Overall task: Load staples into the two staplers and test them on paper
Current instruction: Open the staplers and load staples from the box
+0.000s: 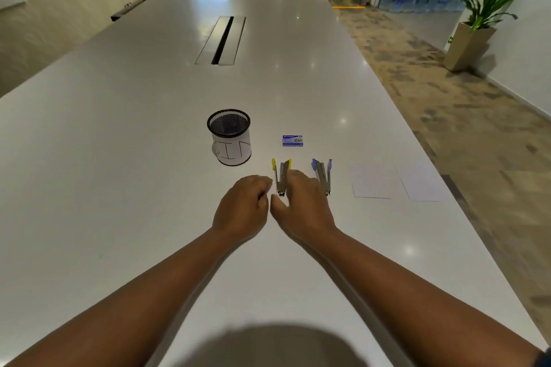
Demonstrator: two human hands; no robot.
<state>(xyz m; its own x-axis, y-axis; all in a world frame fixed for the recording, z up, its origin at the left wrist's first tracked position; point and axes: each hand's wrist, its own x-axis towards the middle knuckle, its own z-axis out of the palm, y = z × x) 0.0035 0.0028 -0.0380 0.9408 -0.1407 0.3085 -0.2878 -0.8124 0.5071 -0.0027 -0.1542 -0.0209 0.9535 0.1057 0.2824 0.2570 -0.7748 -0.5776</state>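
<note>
Both hands sit at the near end of the yellow stapler (281,177). Left hand (243,207): fingers loosely curled, holding nothing, just beside the stapler's left. Right hand (301,205): fingers relaxed, draped at the stapler's right flank; I cannot tell whether they touch it. The stapler lies on the white table (119,158), splayed open in a V. The blue stapler (323,174) lies likewise, just right. The staple box (292,140) sits beyond, shut as far as I see. Two paper sheets (372,183) lie further right; a mesh pen cup (229,136) stands left.

Judgement: loading not yet begun. Next I need staples from the box, or a steady hold on the yellow stapler.
</note>
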